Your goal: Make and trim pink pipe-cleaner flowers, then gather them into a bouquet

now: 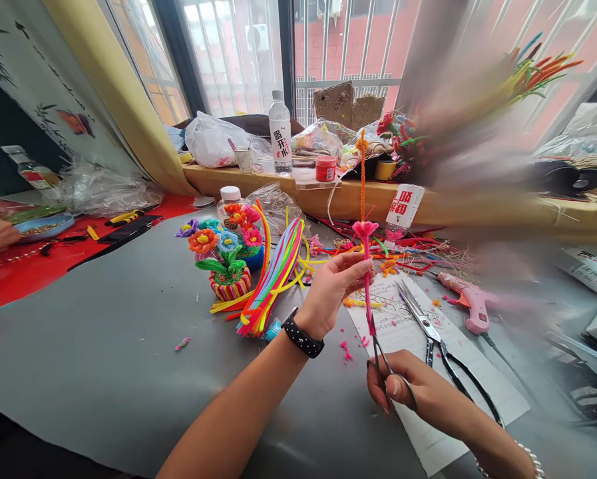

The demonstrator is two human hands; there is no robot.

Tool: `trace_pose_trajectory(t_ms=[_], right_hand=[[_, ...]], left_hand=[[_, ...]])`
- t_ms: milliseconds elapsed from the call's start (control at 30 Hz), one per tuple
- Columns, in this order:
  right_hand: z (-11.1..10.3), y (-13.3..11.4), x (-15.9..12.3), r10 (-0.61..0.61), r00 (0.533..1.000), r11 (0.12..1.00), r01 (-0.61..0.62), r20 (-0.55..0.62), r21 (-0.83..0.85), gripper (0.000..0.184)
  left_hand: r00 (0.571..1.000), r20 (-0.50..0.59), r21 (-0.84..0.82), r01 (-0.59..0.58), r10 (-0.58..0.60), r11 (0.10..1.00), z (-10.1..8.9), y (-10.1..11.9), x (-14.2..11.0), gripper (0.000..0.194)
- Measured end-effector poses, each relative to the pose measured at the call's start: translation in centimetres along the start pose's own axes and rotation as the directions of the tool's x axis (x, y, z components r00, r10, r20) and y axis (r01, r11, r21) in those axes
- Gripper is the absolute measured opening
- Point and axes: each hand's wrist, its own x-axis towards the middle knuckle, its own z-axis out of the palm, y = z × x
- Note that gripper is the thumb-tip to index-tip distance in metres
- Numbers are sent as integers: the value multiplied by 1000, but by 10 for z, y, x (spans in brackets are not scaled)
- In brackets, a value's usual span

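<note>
The left hand (335,289), with a dark dotted band at the wrist, is pinching the pink pipe-cleaner flower (365,229) by its stem between the fingers, and the flower is standing upright over the desk (128,352). An orange pipe cleaner (363,176) is extending upward from the bloom. The right hand (412,386) is gripping the small scissors (382,352) by the handles, the fingers closing around the loops, and the blades are meeting the lower end of the pink stem. Large scissors (430,329) are lying on a sheet of paper (438,426) beside the right hand, and a pink glue gun (470,303) is resting just beyond them. Left of the flower, a bundle of colorful pipe cleaners (275,279) is lying near a striped pot (231,286) that is holding fuzzy flowers (213,239). Behind, a water bottle (280,136) is standing on the windowsill (228,179).
</note>
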Motion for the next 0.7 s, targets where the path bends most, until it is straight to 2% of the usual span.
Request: trace_pose_trajectory(t_ms=[333, 700], right_hand=[[2, 12, 2, 76, 997, 994, -73, -30, 79, 64], [3, 9, 2, 124, 989, 992, -123, -76, 19, 66]], left_hand=[[999, -13, -29, -43, 43, 999, -3, -1, 2, 16], [996, -79, -75, -44, 38, 996, -1, 3, 1, 15]])
